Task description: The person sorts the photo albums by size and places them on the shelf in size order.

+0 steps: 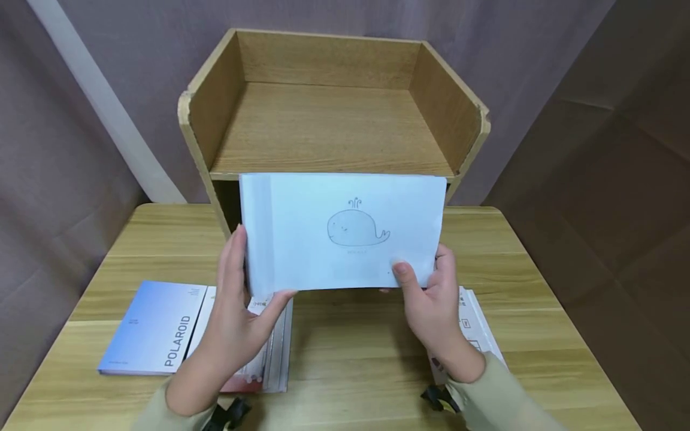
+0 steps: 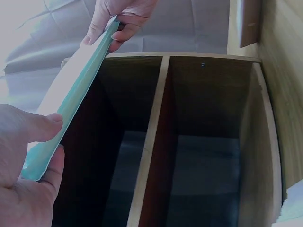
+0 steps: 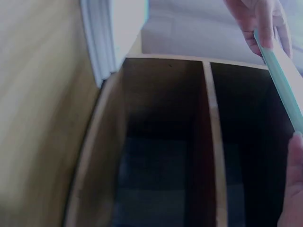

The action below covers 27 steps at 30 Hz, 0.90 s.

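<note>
A thin, pale blue-white booklet (image 1: pixel 302 233) with a small whale drawn on its cover is held up before the wooden shelf. My left hand (image 1: pixel 237 317) grips its lower left corner, the thumb along the bottom edge and the fingers at the left side. At the lower right, my right hand (image 1: pixel 433 305) pinches it with the thumb pressed on the cover and the fingers behind. Seen edge-on in the left wrist view, the booklet (image 2: pixel 71 111) shows a green edge between the left hand (image 2: pixel 23 156) and the right hand (image 2: pixel 120 21).
Behind the booklet stands a wooden shelf (image 1: pixel 331 126) with a walled top; a divider (image 2: pixel 150 127) splits its lower part into two dark compartments. A blue POLAROID book (image 1: pixel 145 329) lies left beside stacked books (image 1: pixel 280 353). Another white book (image 1: pixel 477 323) is partly under my right wrist.
</note>
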### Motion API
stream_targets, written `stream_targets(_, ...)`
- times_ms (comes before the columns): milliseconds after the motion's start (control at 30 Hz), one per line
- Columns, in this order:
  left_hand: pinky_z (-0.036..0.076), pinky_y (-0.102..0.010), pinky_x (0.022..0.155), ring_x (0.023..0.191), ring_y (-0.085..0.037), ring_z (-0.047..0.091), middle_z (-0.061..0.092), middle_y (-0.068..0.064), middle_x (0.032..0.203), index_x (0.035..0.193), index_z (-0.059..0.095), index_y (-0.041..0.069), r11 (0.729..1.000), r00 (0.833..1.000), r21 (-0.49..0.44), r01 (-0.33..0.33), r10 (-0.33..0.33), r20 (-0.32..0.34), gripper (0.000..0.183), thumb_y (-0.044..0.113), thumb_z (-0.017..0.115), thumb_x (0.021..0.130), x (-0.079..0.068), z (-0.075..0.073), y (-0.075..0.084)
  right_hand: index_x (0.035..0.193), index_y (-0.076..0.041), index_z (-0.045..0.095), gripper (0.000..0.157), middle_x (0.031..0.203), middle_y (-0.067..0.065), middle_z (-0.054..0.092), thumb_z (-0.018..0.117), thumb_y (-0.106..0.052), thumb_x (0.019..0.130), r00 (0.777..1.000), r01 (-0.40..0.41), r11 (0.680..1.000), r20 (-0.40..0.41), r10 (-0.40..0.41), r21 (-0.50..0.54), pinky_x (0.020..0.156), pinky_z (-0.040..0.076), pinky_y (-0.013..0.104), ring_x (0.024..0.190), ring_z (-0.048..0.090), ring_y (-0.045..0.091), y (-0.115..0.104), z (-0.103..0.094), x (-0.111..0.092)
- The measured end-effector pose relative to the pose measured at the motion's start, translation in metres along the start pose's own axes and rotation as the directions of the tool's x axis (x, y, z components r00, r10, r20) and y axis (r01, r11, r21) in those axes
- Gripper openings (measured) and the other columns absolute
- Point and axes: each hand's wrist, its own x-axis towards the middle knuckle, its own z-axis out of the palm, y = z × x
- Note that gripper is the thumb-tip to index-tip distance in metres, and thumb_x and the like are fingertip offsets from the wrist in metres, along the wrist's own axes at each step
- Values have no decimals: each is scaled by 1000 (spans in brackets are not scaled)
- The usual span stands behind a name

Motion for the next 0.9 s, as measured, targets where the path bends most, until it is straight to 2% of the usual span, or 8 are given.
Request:
stream_targets(67, 44, -30, 87, 112, -38, 36, 6, -26, 141, 136, 3, -13, 999, 999, -23, 37, -37, 7, 100, -27, 65, 59, 1, -1, 1, 119, 6, 28, 38, 100, 25, 54, 46, 12, 86, 999, -19, 1000, 28, 19, -9, 50, 51, 38, 64, 61, 26, -3, -1, 4)
stream_targets(167, 45, -29, 83, 112, -36, 40, 6, -21, 144, 139, 2, -7, 995, 996, -24, 92, -91, 20, 103, -26, 65, 60, 2, -3, 4, 121, 5, 26, 39, 101, 23, 53, 46, 11, 87, 995, -55, 998, 81, 57, -33, 51, 52, 38, 67, 61, 26, -9, -3, 8)
stream_targets(233, 45, -29, 82, 112, -36, 41, 7, -19, 145, 140, 2, -6, 994, 995, -23, 103, -103, 20, 103, -26, 65, 60, 2, -5, 6, 122, 4, 24, 42, 105, 22, 52, 47, 10, 87, 987, -88, 994, 130, 95, -57, 52, 52, 38, 71, 61, 27, -13, -5, 9)
stream_targets(300, 45, -29, 82, 111, -36, 43, 8, -20, 145, 139, 4, -7, 995, 995, -21, 95, -95, 12, 102, -27, 65, 60, 3, -6, 7, 122, 2, 22, 48, 108, 20, 51, 51, 9, 85, 972, -132, 987, 182, 147, -90, 56, 53, 37, 75, 61, 27, -17, -8, 10)
stream_targets(433, 46, -29, 82, 108, -38, 44, 10, -22, 144, 138, 5, -10, 998, 998, -15, 61, -62, -10, 99, -30, 63, 59, 4, -9, 9, 125, -6, 17, 67, 116, 12, 49, 63, 5, 78, 922, -215, 958, 284, 264, -191, 67, 52, 33, 90, 60, 23, -24, -15, 11)
stream_targets(533, 46, -29, 81, 108, -38, 44, 11, -23, 143, 137, 5, -11, 999, 999, -17, 43, -43, -12, 100, -32, 62, 57, 5, -10, 10, 127, -7, 15, 74, 118, 9, 48, 67, 3, 76, 904, -203, 945, 320, 282, -257, 72, 51, 29, 97, 58, 20, -28, -19, 12)
stream_targets(733, 46, -31, 81, 108, -39, 45, 16, -25, 142, 136, 10, -13, 999, 999, -45, -3, 1, -37, 98, -32, 63, 56, 12, -10, 16, 131, -6, 18, 73, 113, 12, 49, 66, 4, 77, 928, -191, 949, 268, 258, -251, 68, 52, 30, 88, 59, 21, -34, -20, 15)
stream_targets(900, 48, -29, 80, 104, -39, 49, 28, -25, 138, 134, 20, -13, 997, 991, -80, -22, 11, -135, 86, -24, 66, 62, 23, -10, 23, 127, -2, 30, 61, 99, 17, 52, 62, 10, 77, 957, -203, 968, 181, 228, -148, 60, 53, 35, 72, 60, 24, -40, -17, 19)
